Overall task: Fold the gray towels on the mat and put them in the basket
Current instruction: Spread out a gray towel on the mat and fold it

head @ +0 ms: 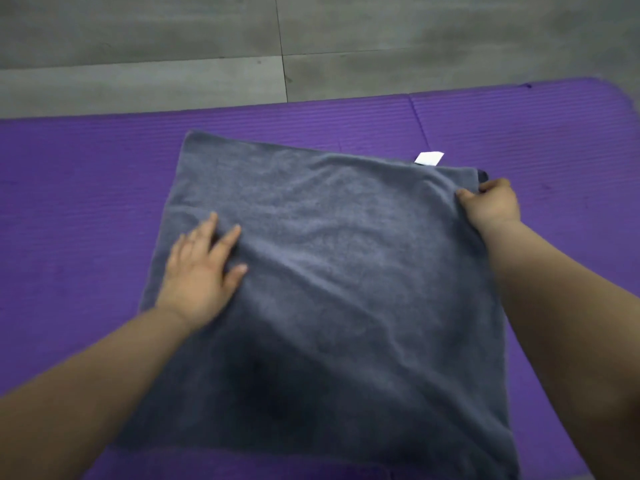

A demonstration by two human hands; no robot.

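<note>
Gray terry towel (346, 271) lies spread on our purple ribbed foam mat (86, 202); our left hand (199, 271) presses flat, fingers open, while our right hand (491, 206) pinches its far right corner.

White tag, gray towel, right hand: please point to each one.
white tag (429, 158), head view, middle of the tag.
gray towel (329, 237), head view, flat centre.
right hand (491, 204), head view, back of the hand.

towel (346, 254): matt terry cloth | mat (86, 202): ribbed foam | floor (138, 46): matt tiles
</note>
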